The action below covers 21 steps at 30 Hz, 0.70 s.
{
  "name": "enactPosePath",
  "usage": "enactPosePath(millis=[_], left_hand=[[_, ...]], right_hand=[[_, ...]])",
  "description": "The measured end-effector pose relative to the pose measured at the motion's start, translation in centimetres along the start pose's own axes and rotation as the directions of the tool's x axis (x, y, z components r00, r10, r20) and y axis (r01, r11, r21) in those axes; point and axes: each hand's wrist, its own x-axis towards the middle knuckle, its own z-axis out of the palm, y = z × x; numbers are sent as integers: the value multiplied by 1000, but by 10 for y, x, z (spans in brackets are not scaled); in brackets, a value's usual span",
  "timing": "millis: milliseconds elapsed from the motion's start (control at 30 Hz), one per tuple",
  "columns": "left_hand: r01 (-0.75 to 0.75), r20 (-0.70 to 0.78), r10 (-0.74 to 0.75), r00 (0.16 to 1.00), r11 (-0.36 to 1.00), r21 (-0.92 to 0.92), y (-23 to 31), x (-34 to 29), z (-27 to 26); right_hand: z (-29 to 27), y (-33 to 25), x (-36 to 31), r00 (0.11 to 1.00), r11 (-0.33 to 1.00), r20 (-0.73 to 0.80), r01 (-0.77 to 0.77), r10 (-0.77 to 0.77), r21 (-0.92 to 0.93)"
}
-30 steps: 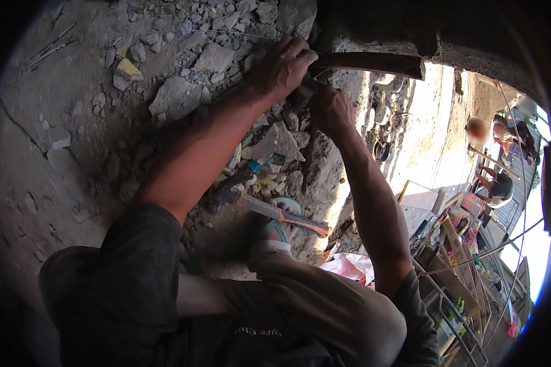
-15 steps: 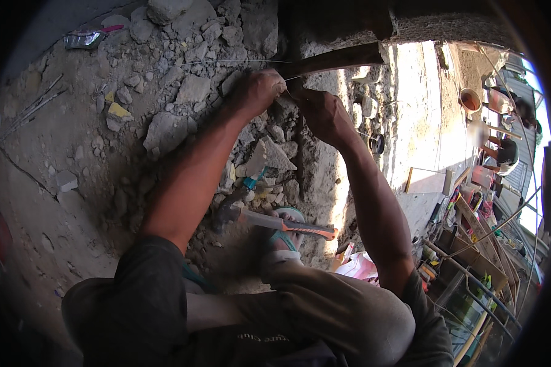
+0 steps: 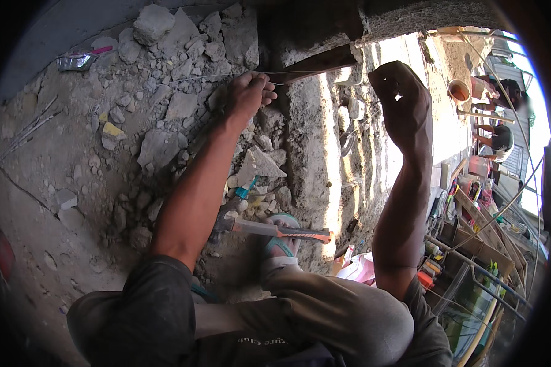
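A thin pale string, or possibly a wire, runs from the rubble on the left to my left hand. Thumb and fingertips of that hand are pinched on it, near the end of a dark brown bar. Farther right, my right hand is raised with its fingers curled in a pinch, and the line stretches across toward it. A claw hammer with a grey and orange handle lies below, over my sandalled foot.
Broken concrete chunks and gravel cover the ground at left. A rough concrete ledge runs beside them. Foil tray lies far left. At right are a bucket, another person, and piled boards and metal bars.
My hands were close together at the bar. The right hand has moved well to the right, and the left slightly left and down. The string now spans the gap between them.
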Motion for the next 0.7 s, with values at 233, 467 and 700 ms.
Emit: enactPosePath(millis=[233, 467, 700], left_hand=[[-31, -33, 31, 999, 999, 10, 4, 7, 9], [25, -23, -23, 999, 995, 100, 13, 6, 10], [4, -18, -2, 1000, 995, 101, 10, 6, 8]], right_hand=[[24, 5, 44, 973, 1000, -229, 13, -18, -26], [26, 4, 36, 954, 985, -271, 152, -126, 77], [26, 3, 44, 925, 994, -364, 98, -106, -42]])
